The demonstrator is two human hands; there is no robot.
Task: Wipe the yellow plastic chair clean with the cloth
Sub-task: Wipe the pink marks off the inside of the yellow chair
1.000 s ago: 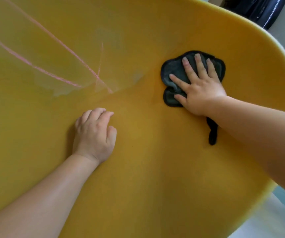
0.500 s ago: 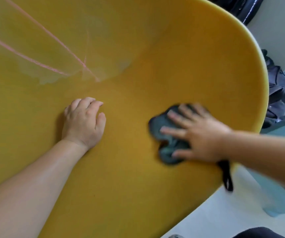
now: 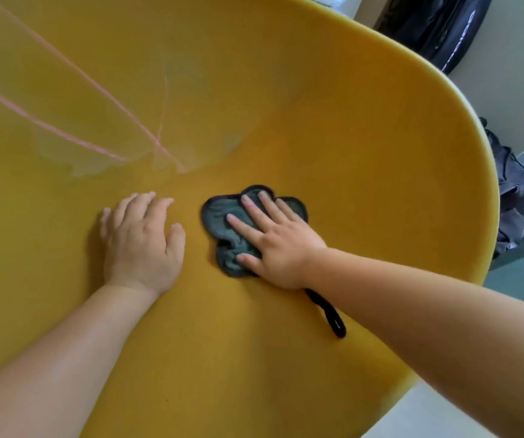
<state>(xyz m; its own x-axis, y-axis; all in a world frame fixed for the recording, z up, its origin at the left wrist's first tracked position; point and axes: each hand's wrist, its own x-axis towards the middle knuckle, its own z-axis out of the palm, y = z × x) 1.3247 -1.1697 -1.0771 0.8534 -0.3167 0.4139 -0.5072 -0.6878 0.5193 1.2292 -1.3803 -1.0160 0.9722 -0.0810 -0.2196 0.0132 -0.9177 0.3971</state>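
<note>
Pressing the dark cloth (image 3: 222,216) flat under the right grip (image 3: 273,238), fingers straight and spread, nothing clutched: broad contact for rubbing the yellow chair (image 3: 365,184) seat. Bracing just beside it with the left grip (image 3: 142,245), relaxed and palm down, likely to steady the shell. Swept since a second ago from near the rim to mid-seat, close to the left grip. Pink streaks (image 3: 64,134) not yet reached.

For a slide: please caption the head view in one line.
Right hand presses a dark cloth flat on the yellow chair; left hand rests beside it.
</note>
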